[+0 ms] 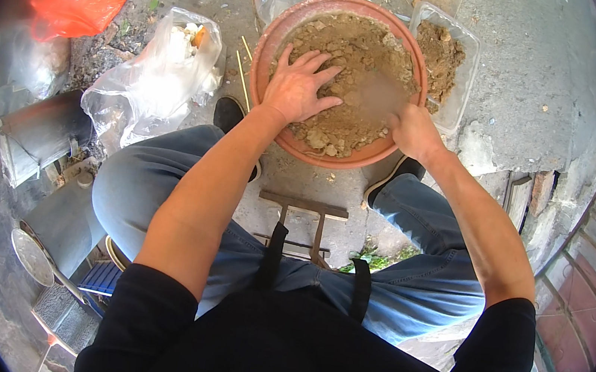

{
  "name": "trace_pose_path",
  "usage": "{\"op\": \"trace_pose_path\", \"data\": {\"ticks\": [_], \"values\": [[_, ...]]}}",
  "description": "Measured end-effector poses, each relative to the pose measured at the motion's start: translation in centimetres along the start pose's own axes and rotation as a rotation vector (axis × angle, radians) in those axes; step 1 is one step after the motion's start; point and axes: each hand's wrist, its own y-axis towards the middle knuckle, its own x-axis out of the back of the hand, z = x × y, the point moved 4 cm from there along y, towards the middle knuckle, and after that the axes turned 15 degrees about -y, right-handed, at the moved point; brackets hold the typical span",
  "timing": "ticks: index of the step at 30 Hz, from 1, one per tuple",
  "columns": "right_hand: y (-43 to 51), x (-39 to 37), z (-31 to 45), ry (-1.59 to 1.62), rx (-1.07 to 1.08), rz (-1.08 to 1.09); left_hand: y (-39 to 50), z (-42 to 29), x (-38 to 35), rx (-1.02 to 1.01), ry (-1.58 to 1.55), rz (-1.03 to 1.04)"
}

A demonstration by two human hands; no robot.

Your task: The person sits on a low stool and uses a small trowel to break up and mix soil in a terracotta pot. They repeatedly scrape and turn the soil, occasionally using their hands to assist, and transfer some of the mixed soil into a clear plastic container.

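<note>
A round terracotta-coloured basin (324, 159) stands on the ground between my feet. Brown, crumbly soil (351, 40) with lumps fills much of it. My left hand (301, 87) lies with fingers spread on the left part of the soil, holding nothing. At the right side of the basin, my right hand (420, 134) is curled around the rim, thumb towards the inside. A blurred patch beside its thumb hides part of the soil there. Just behind the rim on the right sits a clear plastic tub (468, 73) with more brown soil in it.
Left of the basin are a clear plastic bag (146, 92) with pale scraps and a red plastic bag (82, 2). Thin sticks (242, 80) lie near the basin. A low metal-framed stool (304, 205) shows between my legs. Grey metal sheets (46, 124) stand at the left.
</note>
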Motion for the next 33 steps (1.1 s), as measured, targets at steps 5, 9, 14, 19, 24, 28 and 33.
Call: {"op": "trace_pose_path", "data": {"ticks": [5, 9, 14, 19, 24, 28, 33], "values": [[-0.3, 0.1, -0.1, 0.014, 0.002, -0.019, 0.1, -0.1, 0.0, 0.020, 0.009, 0.008], [-0.5, -0.1, -0.2, 0.040, 0.001, -0.040, 0.1, -0.1, 0.0, 0.011, 0.007, 0.000], [-1.0, 0.4, 0.0, 0.053, -0.025, -0.019, 0.1, -0.1, 0.1, 0.027, 0.010, 0.002], [-1.7, 1.0, -0.3, 0.062, -0.028, -0.042, 0.2, -0.1, -0.1, 0.062, 0.018, 0.030], [-3.2, 2.8, 1.0, -0.030, -0.017, -0.058, 0.1, -0.2, 0.1, 0.095, 0.021, 0.045], [-4.5, 3.4, 1.9, -0.091, 0.081, -0.049, 0.3, -0.4, 0.0, 0.072, -0.004, 0.035], [-5.7, 7.1, 4.1, -0.181, 0.054, 0.051, 0.0, 0.1, 0.7, 0.091, -0.019, 0.055]]}}
